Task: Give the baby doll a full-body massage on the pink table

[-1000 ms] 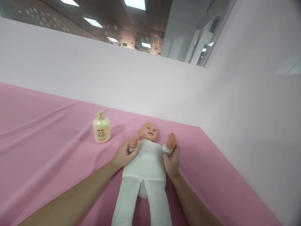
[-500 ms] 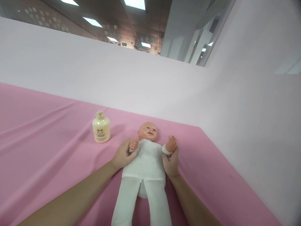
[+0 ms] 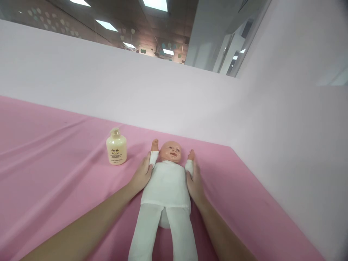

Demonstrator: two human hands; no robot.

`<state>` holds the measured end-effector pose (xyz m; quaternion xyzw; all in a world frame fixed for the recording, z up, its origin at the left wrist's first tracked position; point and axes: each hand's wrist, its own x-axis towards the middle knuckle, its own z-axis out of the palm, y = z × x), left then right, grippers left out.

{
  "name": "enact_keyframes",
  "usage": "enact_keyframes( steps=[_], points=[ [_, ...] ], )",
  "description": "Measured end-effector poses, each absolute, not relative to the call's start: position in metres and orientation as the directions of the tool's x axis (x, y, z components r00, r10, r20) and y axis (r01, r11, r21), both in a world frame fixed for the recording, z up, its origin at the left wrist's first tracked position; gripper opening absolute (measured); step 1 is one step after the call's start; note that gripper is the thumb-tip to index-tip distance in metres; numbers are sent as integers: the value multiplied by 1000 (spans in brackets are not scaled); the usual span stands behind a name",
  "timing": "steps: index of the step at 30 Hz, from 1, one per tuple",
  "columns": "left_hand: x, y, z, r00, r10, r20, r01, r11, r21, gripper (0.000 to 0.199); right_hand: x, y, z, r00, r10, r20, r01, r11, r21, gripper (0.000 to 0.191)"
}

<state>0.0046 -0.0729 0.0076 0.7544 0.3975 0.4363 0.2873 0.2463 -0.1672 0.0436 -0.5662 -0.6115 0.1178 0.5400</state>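
Note:
A baby doll (image 3: 167, 183) in a white top and white trousers lies on its back on a pink sheet (image 3: 67, 181), head away from me. Both its arms point up beside its head. My left hand (image 3: 143, 174) is closed round the doll's arm on the left side, thumb on the white sleeve. On the other side, my right hand (image 3: 195, 181) grips the other sleeved arm, the thumb in front and the fingers along the outside. The doll's feet are out of view.
Left of the doll stands a cream-coloured pump bottle (image 3: 116, 149) with a cow picture on its label. A white wall (image 3: 122, 90) borders the sheet at the back and right. Above it, a window (image 3: 174, 32) shows ceiling lights.
The doll's arms have turned from bent beside its chest to raised alongside its head. My hands have moved with them and still hold the sleeves. The bottle has stayed put.

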Motion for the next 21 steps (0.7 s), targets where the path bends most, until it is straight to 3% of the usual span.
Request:
enact_keyframes(
  steps=[9,21],
  points=[
    [3,-73,14,307,881,359,378,-459,804,60,248,-166,44,242,867,435,511,267,-817,70],
    [4,-82,26,269,903,336,300,-410,861,56,250,-167,39,284,841,460,477,292,-829,69]
  ],
)
